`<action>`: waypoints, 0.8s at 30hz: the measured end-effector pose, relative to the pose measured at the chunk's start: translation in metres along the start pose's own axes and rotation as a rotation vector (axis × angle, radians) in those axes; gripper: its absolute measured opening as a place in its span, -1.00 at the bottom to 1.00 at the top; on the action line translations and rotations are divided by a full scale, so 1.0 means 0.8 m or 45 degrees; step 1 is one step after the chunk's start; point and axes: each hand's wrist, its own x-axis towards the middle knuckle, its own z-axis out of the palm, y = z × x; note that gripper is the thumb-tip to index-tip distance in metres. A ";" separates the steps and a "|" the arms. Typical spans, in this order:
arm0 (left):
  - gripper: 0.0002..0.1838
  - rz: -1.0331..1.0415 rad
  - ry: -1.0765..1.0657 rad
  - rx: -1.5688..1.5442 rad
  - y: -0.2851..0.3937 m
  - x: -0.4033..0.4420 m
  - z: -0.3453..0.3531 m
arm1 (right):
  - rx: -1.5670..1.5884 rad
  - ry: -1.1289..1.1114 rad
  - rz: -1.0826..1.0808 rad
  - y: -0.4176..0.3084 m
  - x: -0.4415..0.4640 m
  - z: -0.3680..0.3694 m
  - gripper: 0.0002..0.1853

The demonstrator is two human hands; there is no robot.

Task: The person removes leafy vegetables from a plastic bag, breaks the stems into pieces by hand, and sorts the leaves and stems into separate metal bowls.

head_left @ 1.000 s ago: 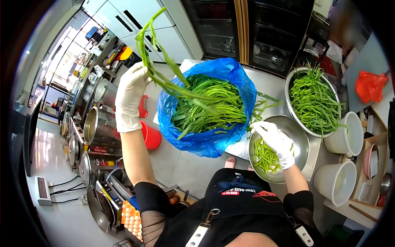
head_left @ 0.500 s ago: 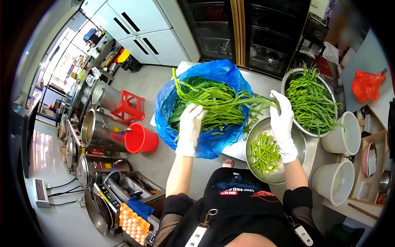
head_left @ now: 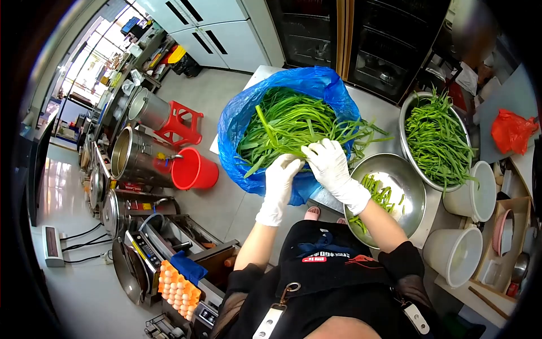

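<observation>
A blue plastic bag (head_left: pixel 230 135) stands wide at the mouth, heaped with water spinach (head_left: pixel 299 118), long green stems with narrow leaves. At its near edge my left hand (head_left: pixel 280 183), in a white glove, pinches some stems. Close beside it, my right hand (head_left: pixel 330 166), also gloved in white, grips the same greens with bent fingers; its fingertips partly hide them. Beneath my right forearm is a steel bowl (head_left: pixel 415 192) holding short cut stem pieces (head_left: pixel 378 195). To its upper right, a larger steel basin (head_left: pixel 404 127) is piled with leafy tops (head_left: pixel 437 138).
The bag and bowls rest on a steel table (head_left: pixel 367 104). White buckets (head_left: pixel 457 254) stand at the right, near a red plastic bag (head_left: pixel 512 131). On the left are a red bucket (head_left: pixel 195 169), a red stool (head_left: pixel 183 127), steel pots (head_left: pixel 135 158) and a tray of eggs (head_left: pixel 179 291).
My right hand has moved left from above the steel bowl to the greens beside my left hand. My left hand has come down and slightly right. The view has shifted a little.
</observation>
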 end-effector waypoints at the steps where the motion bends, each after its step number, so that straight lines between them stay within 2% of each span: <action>1: -0.72 -0.018 -0.003 0.216 0.015 -0.003 -0.007 | -0.021 0.001 -0.059 0.005 0.000 0.001 -0.66; 2: -0.76 0.008 0.120 0.452 0.032 -0.009 -0.013 | -0.028 -0.007 -0.091 0.009 -0.001 0.001 -0.65; 3: -0.77 0.150 0.290 0.827 0.029 -0.006 -0.040 | -0.035 -0.014 -0.122 0.011 0.000 -0.003 -0.65; 4: -0.73 0.712 0.409 0.913 0.035 -0.003 -0.050 | -0.043 -0.019 -0.150 0.014 0.000 -0.006 -0.65; 5: -0.66 1.033 0.447 1.130 0.052 0.001 -0.068 | -0.033 -0.014 -0.149 0.015 0.000 -0.006 -0.65; 6: -0.56 1.112 0.447 1.368 0.081 -0.001 -0.072 | -0.034 -0.019 -0.156 0.016 0.000 -0.008 -0.64; 8: -0.51 1.373 0.250 1.806 0.128 0.006 -0.062 | -0.036 -0.027 -0.178 0.017 0.002 -0.011 -0.64; 10: -0.48 1.317 -0.003 1.882 0.134 0.022 -0.071 | -0.013 -0.031 -0.177 0.017 0.003 -0.013 -0.63; 11: -0.53 1.376 -0.049 1.869 0.134 0.028 -0.070 | -0.006 -0.030 -0.175 0.016 0.005 -0.015 -0.63; 14: -0.59 1.303 -0.363 1.684 0.123 0.050 -0.085 | 0.012 0.022 -0.151 0.020 0.007 -0.021 -0.61; 15: -0.62 1.387 -0.317 1.532 0.116 0.053 -0.083 | 0.017 0.044 -0.139 0.023 0.007 -0.024 -0.61; 16: -0.63 1.267 -0.272 1.518 0.111 0.050 -0.090 | 0.094 0.140 -0.068 0.028 0.006 -0.030 -0.58; 18: -0.65 1.238 -0.179 1.320 0.098 0.052 -0.107 | 0.136 0.278 0.080 0.039 0.002 -0.049 -0.56; 19: -0.67 1.108 -0.153 1.266 0.097 0.050 -0.115 | 0.121 0.317 0.181 0.045 -0.003 -0.057 -0.56; 24: -0.76 0.965 -0.015 1.032 0.104 0.035 -0.130 | 0.102 0.308 0.392 0.085 -0.041 -0.068 -0.67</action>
